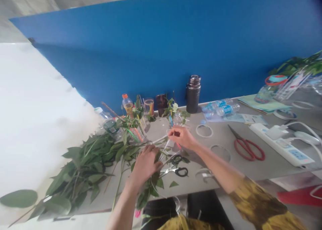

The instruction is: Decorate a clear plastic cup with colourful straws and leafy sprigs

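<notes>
My left hand [146, 163] lies palm down over green stems and leaves, its fingers stretched forward and its thumb apart, beside several thin white strips. My right hand [183, 137] is closed in a pinch at the upper end of a thin white strip [165, 145]. Exactly how the strip sits in the fingertips is partly hidden. Black-handled scissors [181, 171] lie partly spread just right of my left hand, among loose leaves. Beyond my right fingers stands a small clear bottle [178, 118] with leafy sprigs and a blue straw [171, 121].
A large heap of leafy branches [88, 159] covers the table's left side. Bottles with sprigs, a phone [161, 104] and a dark thermos [193, 95] line the back. Rightward lie white rings [204, 135], red-handled shears [248, 149], water bottles [227, 110] and a power strip [284, 146].
</notes>
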`<control>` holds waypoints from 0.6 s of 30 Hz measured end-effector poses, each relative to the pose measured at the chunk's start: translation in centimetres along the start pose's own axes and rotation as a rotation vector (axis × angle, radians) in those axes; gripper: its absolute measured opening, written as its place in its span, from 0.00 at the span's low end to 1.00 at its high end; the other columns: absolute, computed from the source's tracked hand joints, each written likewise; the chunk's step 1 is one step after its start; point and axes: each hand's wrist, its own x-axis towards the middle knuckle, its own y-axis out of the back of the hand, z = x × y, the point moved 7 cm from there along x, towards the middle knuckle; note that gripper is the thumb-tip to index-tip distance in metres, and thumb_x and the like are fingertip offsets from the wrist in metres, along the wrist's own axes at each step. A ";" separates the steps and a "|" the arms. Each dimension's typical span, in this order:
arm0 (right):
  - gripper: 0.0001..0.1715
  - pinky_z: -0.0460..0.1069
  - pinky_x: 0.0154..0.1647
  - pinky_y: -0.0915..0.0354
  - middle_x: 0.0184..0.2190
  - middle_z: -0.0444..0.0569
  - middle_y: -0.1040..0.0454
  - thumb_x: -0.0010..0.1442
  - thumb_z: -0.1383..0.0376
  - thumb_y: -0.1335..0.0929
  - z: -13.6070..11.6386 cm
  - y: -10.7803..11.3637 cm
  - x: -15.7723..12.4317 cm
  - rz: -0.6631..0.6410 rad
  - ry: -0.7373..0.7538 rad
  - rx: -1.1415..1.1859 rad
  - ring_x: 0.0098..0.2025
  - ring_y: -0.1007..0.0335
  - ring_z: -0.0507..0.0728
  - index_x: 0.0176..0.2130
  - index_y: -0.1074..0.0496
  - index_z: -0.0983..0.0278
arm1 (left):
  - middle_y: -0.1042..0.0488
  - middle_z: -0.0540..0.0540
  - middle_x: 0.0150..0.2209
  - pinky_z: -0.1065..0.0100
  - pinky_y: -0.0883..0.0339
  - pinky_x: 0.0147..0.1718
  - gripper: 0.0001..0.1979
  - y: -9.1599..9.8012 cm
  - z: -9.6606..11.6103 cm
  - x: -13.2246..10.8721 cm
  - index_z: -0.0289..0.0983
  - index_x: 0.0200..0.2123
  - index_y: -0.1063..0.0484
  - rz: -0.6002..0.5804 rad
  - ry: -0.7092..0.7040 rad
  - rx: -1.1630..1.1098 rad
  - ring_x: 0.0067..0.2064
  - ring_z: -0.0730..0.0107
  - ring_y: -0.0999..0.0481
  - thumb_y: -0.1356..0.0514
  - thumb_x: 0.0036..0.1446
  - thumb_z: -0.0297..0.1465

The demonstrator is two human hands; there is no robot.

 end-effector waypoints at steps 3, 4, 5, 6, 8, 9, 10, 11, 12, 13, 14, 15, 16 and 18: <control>0.12 0.46 0.28 0.38 0.26 0.44 0.23 0.51 0.58 0.23 0.8 2.2 -0.3 -0.015 -0.076 0.215 0.26 0.34 0.51 0.31 0.22 0.64 | 0.23 0.35 0.55 0.53 0.36 0.60 0.18 -0.3 -0.7 0.0 0.38 0.51 0.23 0.047 0.047 -0.019 0.60 0.46 0.27 0.38 0.56 0.31; 0.14 0.46 0.26 0.40 0.24 0.43 0.25 0.49 0.57 0.22 1.1 2.8 -0.3 -0.020 -0.107 0.291 0.23 0.37 0.50 0.30 0.23 0.64 | 0.22 0.36 0.54 0.54 0.36 0.60 0.17 -0.2 -1.1 -0.1 0.38 0.51 0.23 0.083 0.065 -0.045 0.59 0.48 0.26 0.38 0.58 0.31; 0.17 0.45 0.24 0.41 0.23 0.42 0.26 0.47 0.55 0.21 1.4 3.5 -0.3 -0.006 -0.131 0.362 0.22 0.39 0.49 0.30 0.23 0.64 | 0.21 0.37 0.53 0.55 0.36 0.60 0.16 0.0 -1.4 -0.4 0.38 0.50 0.23 0.129 0.080 -0.075 0.59 0.49 0.26 0.39 0.59 0.32; 0.19 0.45 0.23 0.43 0.21 0.41 0.28 0.45 0.55 0.20 1.7 4.1 -0.3 0.012 -0.152 0.425 0.20 0.41 0.48 0.29 0.24 0.64 | 0.21 0.38 0.51 0.55 0.35 0.59 0.14 0.2 -1.6 -0.6 0.39 0.48 0.23 0.178 0.089 -0.108 0.58 0.50 0.25 0.40 0.60 0.32; 0.21 0.45 0.22 0.44 0.20 0.41 0.29 0.43 0.54 0.19 2.2 4.7 -0.2 0.038 -0.180 0.518 0.20 0.43 0.47 0.27 0.24 0.64 | 0.20 0.41 0.47 0.56 0.33 0.57 0.10 0.9 -1.5 -1.1 0.40 0.43 0.22 0.275 0.079 -0.183 0.53 0.53 0.23 0.41 0.61 0.33; 0.21 0.44 0.21 0.44 0.20 0.42 0.28 0.42 0.53 0.19 2.3 4.7 -0.1 0.032 -0.187 0.542 0.20 0.42 0.47 0.26 0.24 0.65 | 0.20 0.41 0.44 0.57 0.31 0.55 0.09 1.3 -1.2 -1.3 0.40 0.40 0.22 0.320 0.063 -0.225 0.50 0.54 0.22 0.41 0.62 0.34; 0.21 0.44 0.22 0.44 0.21 0.42 0.27 0.42 0.53 0.19 2.4 4.5 -0.1 0.016 -0.186 0.552 0.20 0.42 0.47 0.25 0.24 0.65 | 0.20 0.42 0.43 0.58 0.30 0.52 0.09 1.7 -0.6 -1.3 0.40 0.39 0.22 0.357 0.045 -0.274 0.48 0.56 0.21 0.42 0.63 0.36; 0.21 0.45 0.22 0.44 0.21 0.43 0.26 0.43 0.54 0.19 2.3 4.1 -0.1 -0.002 -0.180 0.551 0.20 0.41 0.47 0.25 0.24 0.65 | 0.20 0.42 0.42 0.59 0.29 0.49 0.10 2.1 0.0 -1.2 0.40 0.40 0.23 0.391 0.033 -0.330 0.45 0.58 0.21 0.42 0.63 0.37; 0.20 0.45 0.22 0.43 0.22 0.44 0.24 0.43 0.54 0.19 2.3 3.7 -0.1 -0.022 -0.171 0.543 0.21 0.40 0.47 0.25 0.23 0.65 | 0.20 0.41 0.43 0.61 0.28 0.45 0.11 2.3 0.7 -0.9 0.39 0.42 0.23 0.411 0.028 -0.390 0.44 0.59 0.21 0.41 0.62 0.38; 0.19 0.45 0.23 0.43 0.23 0.45 0.23 0.45 0.54 0.19 2.2 3.3 -0.2 -0.045 -0.162 0.531 0.21 0.39 0.47 0.25 0.22 0.65 | 0.20 0.41 0.46 0.63 0.28 0.42 0.14 2.3 1.4 -0.4 0.39 0.45 0.23 0.410 0.041 -0.464 0.42 0.60 0.21 0.40 0.62 0.40; 0.19 0.45 0.24 0.41 0.24 0.46 0.22 0.46 0.54 0.19 2.1 2.8 -0.3 -0.074 -0.157 0.520 0.22 0.36 0.48 0.26 0.22 0.66 | 0.20 0.40 0.47 0.64 0.28 0.40 0.17 2.0 2.2 0.3 0.38 0.48 0.24 0.382 0.055 -0.549 0.41 0.62 0.21 0.39 0.61 0.41; 0.18 0.45 0.26 0.39 0.25 0.46 0.21 0.47 0.55 0.19 2.0 2.2 -0.5 -0.103 -0.156 0.515 0.24 0.34 0.49 0.27 0.21 0.66 | 0.20 0.40 0.47 0.65 0.27 0.39 0.19 1.4 3.0 1.1 0.37 0.51 0.24 0.320 0.067 -0.631 0.40 0.63 0.21 0.38 0.61 0.41; 0.17 0.45 0.28 0.36 0.26 0.47 0.20 0.48 0.55 0.19 1.8 1.8 -0.7 -0.126 -0.158 0.519 0.26 0.31 0.50 0.28 0.20 0.65 | 0.19 0.40 0.47 0.66 0.27 0.37 0.22 0.7 3.9 1.9 0.37 0.53 0.25 0.262 0.072 -0.701 0.38 0.64 0.21 0.37 0.59 0.41; 0.17 0.47 0.33 0.32 0.29 0.48 0.18 0.48 0.56 0.19 1.6 1.1 -1.0 -0.166 -0.163 0.540 0.29 0.26 0.52 0.32 0.18 0.65 | 0.18 0.43 0.39 0.68 0.29 0.33 0.23 -0.6 5.1 3.3 0.36 0.52 0.24 0.171 0.100 -0.816 0.33 0.66 0.22 0.34 0.55 0.38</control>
